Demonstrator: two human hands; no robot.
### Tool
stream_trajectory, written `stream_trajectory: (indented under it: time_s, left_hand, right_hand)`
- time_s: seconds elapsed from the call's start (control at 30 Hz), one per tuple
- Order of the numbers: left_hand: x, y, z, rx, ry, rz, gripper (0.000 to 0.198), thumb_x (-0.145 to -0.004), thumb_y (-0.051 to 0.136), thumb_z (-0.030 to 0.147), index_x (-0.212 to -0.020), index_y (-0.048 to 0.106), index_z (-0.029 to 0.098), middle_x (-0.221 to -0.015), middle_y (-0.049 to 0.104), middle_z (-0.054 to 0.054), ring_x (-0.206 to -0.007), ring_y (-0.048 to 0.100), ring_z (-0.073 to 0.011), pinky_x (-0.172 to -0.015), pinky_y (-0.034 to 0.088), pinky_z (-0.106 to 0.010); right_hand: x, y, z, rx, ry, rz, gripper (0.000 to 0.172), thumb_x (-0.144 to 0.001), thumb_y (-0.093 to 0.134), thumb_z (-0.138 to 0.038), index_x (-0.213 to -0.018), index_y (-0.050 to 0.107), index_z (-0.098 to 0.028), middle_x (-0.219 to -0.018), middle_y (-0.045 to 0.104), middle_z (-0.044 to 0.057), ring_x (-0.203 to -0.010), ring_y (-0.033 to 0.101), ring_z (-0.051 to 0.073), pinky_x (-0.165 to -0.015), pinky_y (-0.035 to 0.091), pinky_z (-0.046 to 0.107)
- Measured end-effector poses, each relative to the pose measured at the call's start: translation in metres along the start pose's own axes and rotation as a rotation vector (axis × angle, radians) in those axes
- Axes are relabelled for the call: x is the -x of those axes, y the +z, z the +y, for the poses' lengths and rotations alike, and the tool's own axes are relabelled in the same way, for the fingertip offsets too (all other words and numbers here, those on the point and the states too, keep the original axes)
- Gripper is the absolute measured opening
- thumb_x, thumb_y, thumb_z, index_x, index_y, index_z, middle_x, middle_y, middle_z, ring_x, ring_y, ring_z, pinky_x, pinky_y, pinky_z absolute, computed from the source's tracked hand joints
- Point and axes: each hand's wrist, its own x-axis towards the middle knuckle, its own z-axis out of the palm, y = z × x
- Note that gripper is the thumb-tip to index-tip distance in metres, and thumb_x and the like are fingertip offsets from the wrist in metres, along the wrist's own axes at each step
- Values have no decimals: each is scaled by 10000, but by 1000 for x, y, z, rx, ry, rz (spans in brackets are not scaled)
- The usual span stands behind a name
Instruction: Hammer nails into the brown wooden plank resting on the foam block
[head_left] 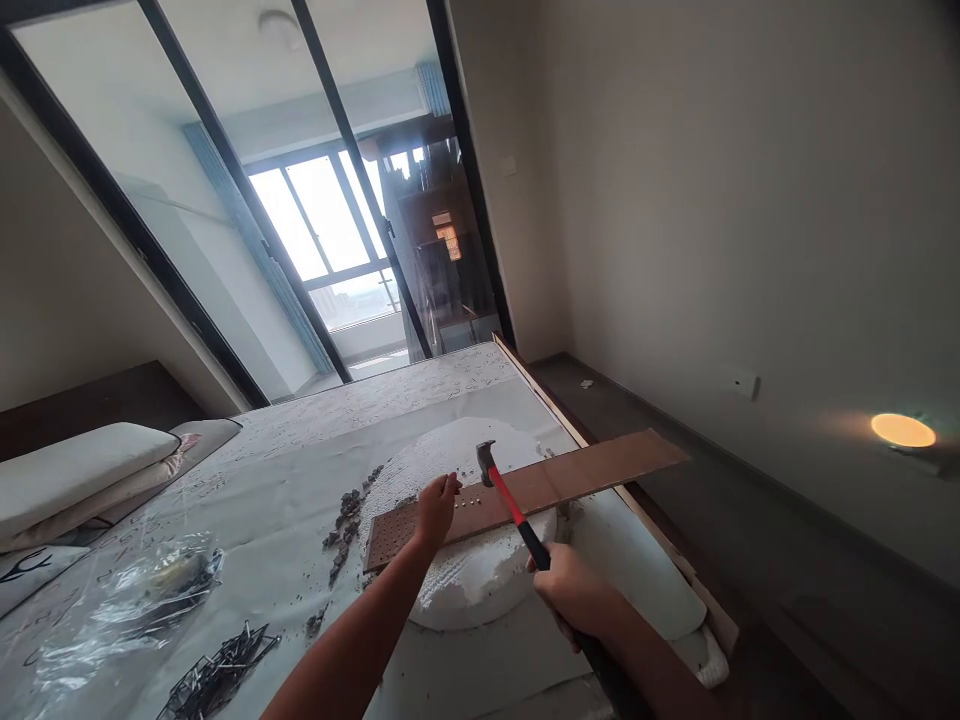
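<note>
My right hand [574, 592] is wrapped round the black grip of a claw hammer [508, 492] with a red shaft. The hammer's head is over a long brown board [585, 472], to the right of my left hand [435, 512]. That hand is closed above the board with its fingers pinched together; whatever is between them is too small to make out. Small holes cover the board's left end, and several pale nail heads [466, 502] show beside my left fingers. Beneath the board is a thick round white foam block [480, 590] with a crumbled edge.
Loose dark nails [221, 670] lie in a pile at lower left, near a clear plastic bag [142, 610]. Grey crumbs [345, 520] are scattered left of the foam. Pillows [82, 465] lie at far left. The board's right end juts past the wooden bed edge [667, 535].
</note>
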Motion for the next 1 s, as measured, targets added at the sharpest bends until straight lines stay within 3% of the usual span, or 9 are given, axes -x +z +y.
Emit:
stream_trajectory:
  time_s: [0.13, 0.23, 0.5, 0.6, 0.73, 1.0]
  left_hand:
    - [1, -26, -7, 58, -34, 113, 493, -786, 352, 561, -627, 604, 169, -641, 652, -51, -603, 579, -180, -560, 399, -270]
    - [1, -43, -10, 56, -39, 168, 488, -776, 367, 559, -606, 604, 169, -625, 649, -53, -602, 578, -184, -563, 403, -274]
    - [9, -59, -14, 87, -82, 93, 496, -739, 412, 595, -617, 623, 164, -490, 570, -26, -503, 521, -163, -488, 338, -250]
    - [10, -52, -15, 89, -108, 15, 468, -722, 441, 586, -606, 605, 163, -455, 510, 4, -459, 457, -134, -476, 295, -240]
    - [10, -28, -11, 58, -76, -83, 445, -714, 462, 563, -513, 523, 171, -463, 473, 16, -473, 420, -116, -493, 279, -240]
    - [0, 29, 4, -107, 96, -119, 412, -793, 429, 444, -532, 608, 182, -695, 639, -44, -687, 565, -159, -669, 398, -272]
  right_hand:
    - [0, 11, 2, 126, -88, 20, 184, -684, 411, -89, -830, 437, -198, -322, 259, -134, -211, 325, 106, -267, 261, 193]
    - [-10, 22, 9, 169, 0, 45, 176, -686, 414, -79, -812, 447, -196, -329, 265, -132, -203, 339, 107, -286, 264, 196]
    - [-26, 26, 25, 90, -15, 60, 180, -671, 470, -148, -848, 483, -180, -332, 317, -118, -226, 349, 108, -311, 282, 209]
    - [-22, 20, 20, 49, -35, 62, 209, -656, 459, -172, -864, 475, -185, -346, 321, -118, -245, 346, 97, -331, 297, 205]
    - [-19, 13, 13, -123, -35, 34, 255, -600, 400, -180, -853, 423, -208, -326, 312, -125, -247, 313, 95, -312, 288, 193]
    - [-13, -2, 8, -224, 1, 30, 270, -542, 366, -199, -810, 360, -223, -345, 328, -126, -253, 311, 95, -260, 273, 192]
